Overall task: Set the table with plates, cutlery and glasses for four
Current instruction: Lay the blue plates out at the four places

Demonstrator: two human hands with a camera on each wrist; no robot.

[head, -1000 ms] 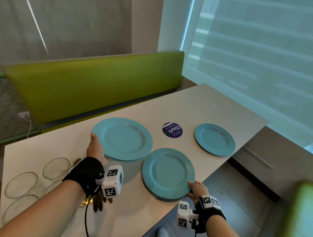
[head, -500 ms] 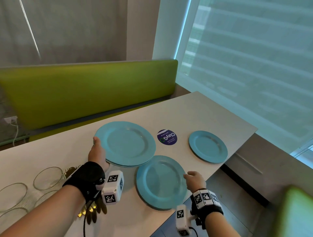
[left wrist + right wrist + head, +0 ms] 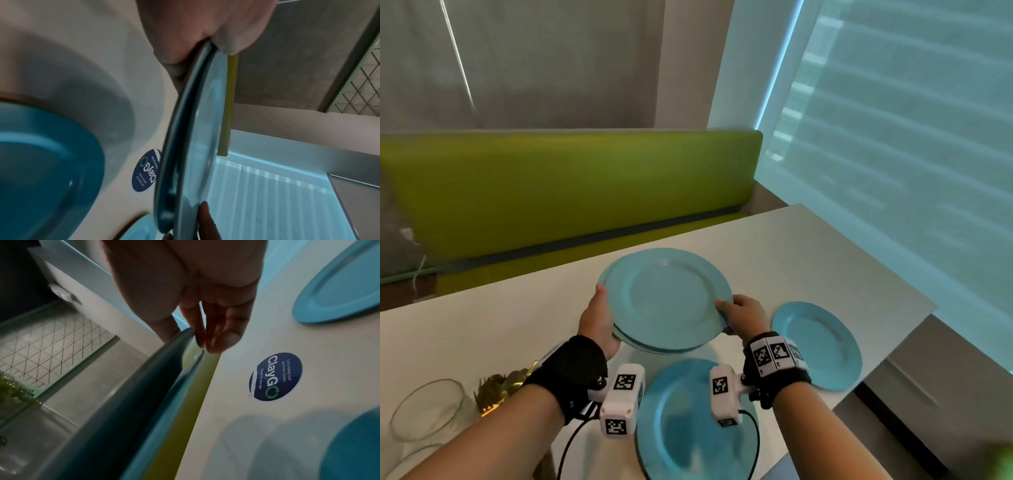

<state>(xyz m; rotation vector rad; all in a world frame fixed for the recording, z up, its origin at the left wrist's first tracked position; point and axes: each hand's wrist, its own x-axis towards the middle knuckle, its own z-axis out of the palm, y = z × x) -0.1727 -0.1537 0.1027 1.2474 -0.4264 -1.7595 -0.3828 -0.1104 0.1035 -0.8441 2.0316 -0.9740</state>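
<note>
Stack of two plates (image 3: 666,301) held just above the bench (image 3: 482,329), L hand (image 3: 599,317) gripping its left rim, R hand (image 3: 744,317) pinching the right rim, fingers (image 3: 218,331) curled under. Two plates already laid: near one (image 3: 688,421), right one (image 3: 822,346). Best approach imo: keep the stack level, peel off the top plate only, w/ the L hand steadying the lower one. Glasses (image 3: 428,407) wait at far left.

Daylit scene, cool cast, soft focus.
Light comes thru blinds (image 3: 893,137) at right; plates (image 3: 664,301) throw soft shadows on table (image 3: 482,325). Wrist views dim, hands near-silhouette, smeared w/ motion blur; wide-angle bend at frame edges.
</note>
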